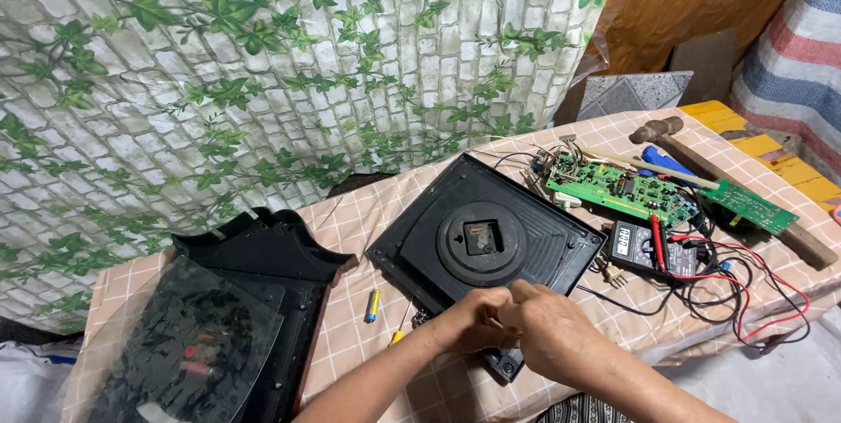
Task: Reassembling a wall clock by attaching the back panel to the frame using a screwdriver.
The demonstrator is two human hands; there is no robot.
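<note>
The left hand (477, 318) and the right hand (547, 327) are closed tight and pressed together at the near edge of the black clock back (486, 235), which lies flat on the checked tablecloth (350, 335); what they hold I cannot tell.

Square panel (486, 230) mid-table, battery (373, 305) just left, circuit board (620, 188) and multimeter (650, 248) to its right.

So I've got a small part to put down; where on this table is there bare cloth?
Bare checked cloth lies between the black frame and the square black panel, apart from a small battery. The far right is crowded: circuit boards, multimeter, tangled leads, hammer.
</note>
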